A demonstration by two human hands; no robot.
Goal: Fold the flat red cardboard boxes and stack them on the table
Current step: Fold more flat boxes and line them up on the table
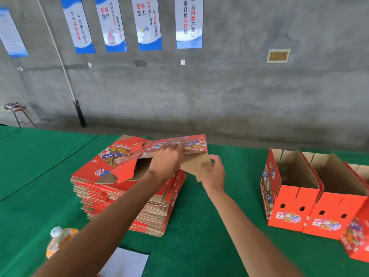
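A stack of flat red boxes [127, 198] rests on the green table covering [209, 226], left of centre. On top of the stack lies one partly opened box [143, 156], its printed red panels facing up and its brown inner face exposed on the near right side.

The left hand [166, 160] reaches over this box from the near side. Its fingers [177, 147] extend toward the far printed panel and lie against it; motion blur hides whether they curl over the panel's edge, so the grip cannot be determined.

The right hand [212, 172] is at the right end of the same box. A brown flap [196, 162] sits between its thumb and fingers, which close narrowly on the flap's lower right corner. The flap tilts up from the stack toward the left hand.

To the right, well apart from the stack, two folded boxes [311, 198] stand upright and open-topped, side by side and touching. A third red box [357, 240] is partly visible at the right edge.

Near the lower left edge lies a bottle of orange liquid [58, 240], partly hidden by the left forearm. A white sheet [125, 263] lies at the bottom edge. Posters [147, 23] hang on the grey wall [239, 92] behind the table.
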